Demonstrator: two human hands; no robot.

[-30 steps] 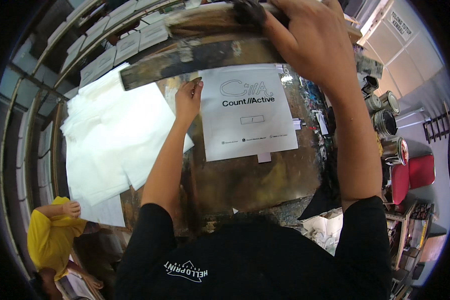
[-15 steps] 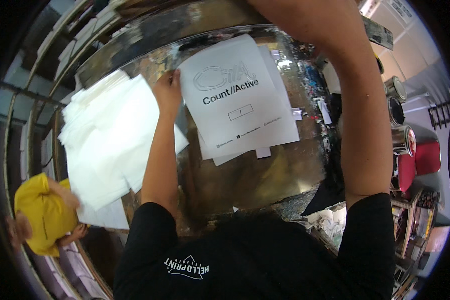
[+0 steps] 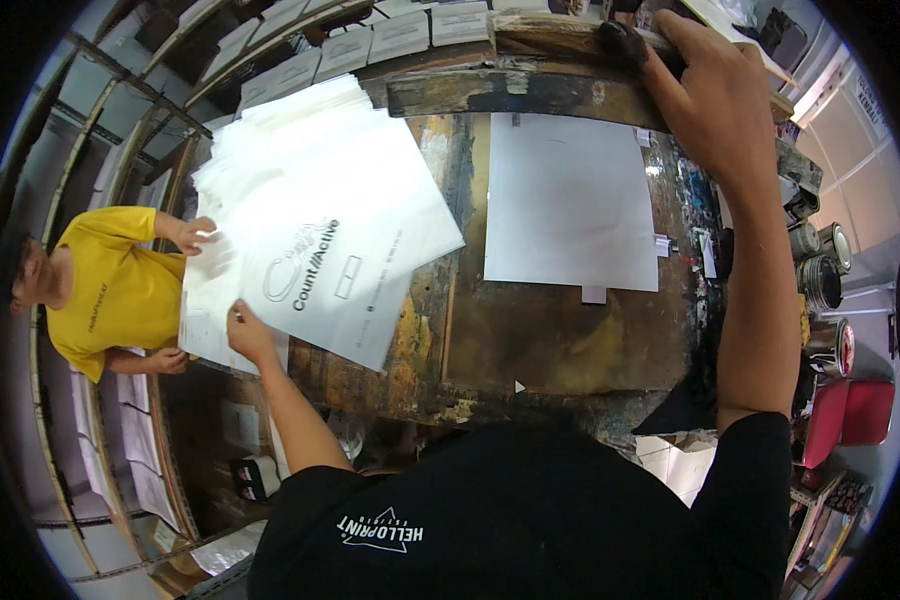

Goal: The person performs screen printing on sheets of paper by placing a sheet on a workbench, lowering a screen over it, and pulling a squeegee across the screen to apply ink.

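My left hand (image 3: 250, 335) pinches the edge of a printed sheet (image 3: 335, 255), with black lettering and an outlined drawing, over a fanned pile of white sheets (image 3: 280, 135). My right hand (image 3: 715, 95) is wrapped round the far right part of a dark, ink-stained wooden frame (image 3: 550, 93), which looks like a raised printing screen. Dark ink marks that hand's thumb. Under the frame, a blank-looking white sheet (image 3: 570, 210) lies on the stained work table (image 3: 560, 340). Small paper tabs (image 3: 660, 245) line its right and near edges.
A co-worker in a yellow shirt (image 3: 110, 275) stands at the left, hands by the pile. Racks (image 3: 150, 440) holding sheets rise on the left; more sheets lie on a far rack (image 3: 400, 38). Cans (image 3: 830, 340) and a red chair (image 3: 865, 412) are at the right.
The printed sheet has moved from the middle of the table to the pile on the left, with my left hand. A blank-looking sheet now shows where it lay. The wooden frame is now in view.
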